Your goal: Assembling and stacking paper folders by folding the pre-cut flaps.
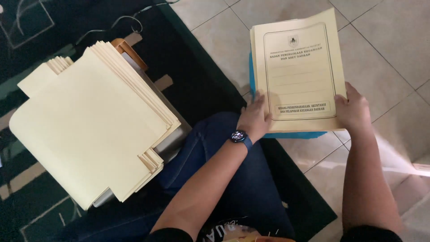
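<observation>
A stack of cream paper folders (pixel 299 58) with a printed frame on the top cover lies on something blue (pixel 295 134) on the tiled floor. My left hand (pixel 255 117), a dark watch on its wrist, grips the stack's lower left edge. My right hand (pixel 354 110) grips its lower right corner. To the left sits a second, thick pile of blank cream folders (pixel 89 121), fanned at the edges, away from both hands.
The blank pile rests on a grey box-like object (pixel 172 141) with a brown handle (pixel 130 51) behind it, on a dark green patterned rug (pixel 197 67). My jeans-clad leg (pixel 210 148) lies between the piles. Beige floor tiles (pixel 385 54) spread to the right.
</observation>
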